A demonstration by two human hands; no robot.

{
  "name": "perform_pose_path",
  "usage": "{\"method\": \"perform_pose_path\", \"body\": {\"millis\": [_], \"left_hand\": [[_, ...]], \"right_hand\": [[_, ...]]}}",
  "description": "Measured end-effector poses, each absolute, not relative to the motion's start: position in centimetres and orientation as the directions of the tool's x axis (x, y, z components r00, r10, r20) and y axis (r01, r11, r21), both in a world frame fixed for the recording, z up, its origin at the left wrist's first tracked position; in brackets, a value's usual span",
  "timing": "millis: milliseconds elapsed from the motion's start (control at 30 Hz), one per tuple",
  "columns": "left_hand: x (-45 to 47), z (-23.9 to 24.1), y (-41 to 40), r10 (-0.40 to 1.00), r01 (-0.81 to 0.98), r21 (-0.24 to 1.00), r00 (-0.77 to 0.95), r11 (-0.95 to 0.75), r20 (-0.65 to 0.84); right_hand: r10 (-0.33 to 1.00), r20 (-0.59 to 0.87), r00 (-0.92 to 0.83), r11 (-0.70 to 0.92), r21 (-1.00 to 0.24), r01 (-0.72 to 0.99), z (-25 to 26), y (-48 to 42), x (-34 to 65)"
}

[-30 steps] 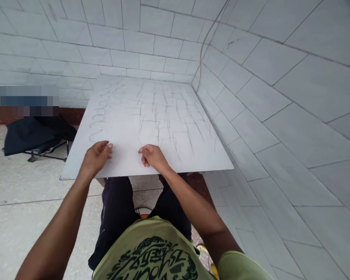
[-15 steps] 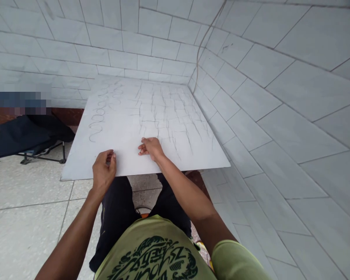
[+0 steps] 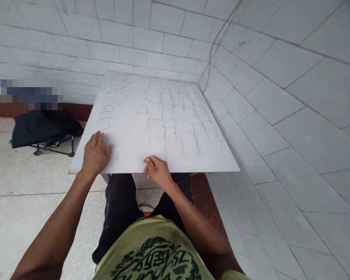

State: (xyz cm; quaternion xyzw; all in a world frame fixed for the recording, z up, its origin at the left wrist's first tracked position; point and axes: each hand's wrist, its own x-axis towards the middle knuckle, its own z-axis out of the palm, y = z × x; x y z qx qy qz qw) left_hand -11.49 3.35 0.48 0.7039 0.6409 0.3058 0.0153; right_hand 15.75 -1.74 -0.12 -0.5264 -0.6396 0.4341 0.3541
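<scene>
A large white board [image 3: 128,151] lies in front of me. Dark drawn lines cross one another over its middle and right, and a chain of loops runs down its left side. My left hand [image 3: 95,153] rests on the board's near left part, below the loops, with fingers stretched out. Close to the front edge, right of the left hand, is my right hand [image 3: 159,171]. Its thumb and fingertips are pinched together. Whatever they hold, if anything, is too small or hidden to make out.
Tiled walls [image 3: 169,37] stand behind the board and along its right side, with a thin cable [image 3: 210,58] down the corner. On the floor at left is a low folding seat with dark cloth [image 3: 46,128]. My legs [image 3: 119,198] are under the front edge.
My left hand has moved up and left and flattened onto the board. My right hand has come from the drawn lines back to the front edge. The view has shifted slightly.
</scene>
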Motion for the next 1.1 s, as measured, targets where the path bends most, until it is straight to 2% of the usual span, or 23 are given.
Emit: {"method": "perform_pose_path", "body": {"millis": [100, 167, 433, 600, 767, 967, 1100], "left_hand": [[-11.8, 0.3, 3.7, 0.945, 0.924, 0.338, 0.065, -0.178, 0.32], [-11.5, 0.1, 2.7, 0.945, 0.929, 0.314, 0.092, -0.195, 0.315], [-8.1, -0.7, -5.6, 0.942, 0.922, 0.308, 0.139, -0.236, 0.306], [-7.6, -0.8, -7.5, 0.938, 0.912, 0.306, 0.18, -0.273, 0.297], [-8.6, -0.9, -7.3, 0.906, 0.872, 0.313, 0.276, -0.376, 0.321], [-9.9, -2.0, -6.8, 0.778, 0.758, 0.285, 0.431, -0.587, 0.457], [-10.5, -2.5, -6.8, 0.752, 0.672, 0.363, 0.477, -0.645, 0.454]], "right_hand": [[0.959, 0.047, -0.279, 0.176, -0.871, 0.458, -0.7, -3.1, 15.9], [0.948, 0.07, -0.311, 0.22, -0.85, 0.479, -0.8, -3.6, 16.0], [0.937, 0.054, -0.344, 0.216, -0.866, 0.452, -0.7, -4.4, 15.9], [0.937, 0.055, -0.345, 0.203, -0.889, 0.41, -0.5, -4.1, 15.4], [0.934, 0.036, -0.355, 0.186, -0.898, 0.4, -0.8, -4.2, 15.2], [0.932, 0.068, -0.355, 0.217, -0.89, 0.4, -1.4, -4.4, 15.2], [0.928, 0.102, -0.358, 0.257, -0.872, 0.416, -1.2, -4.5, 15.0]]}}
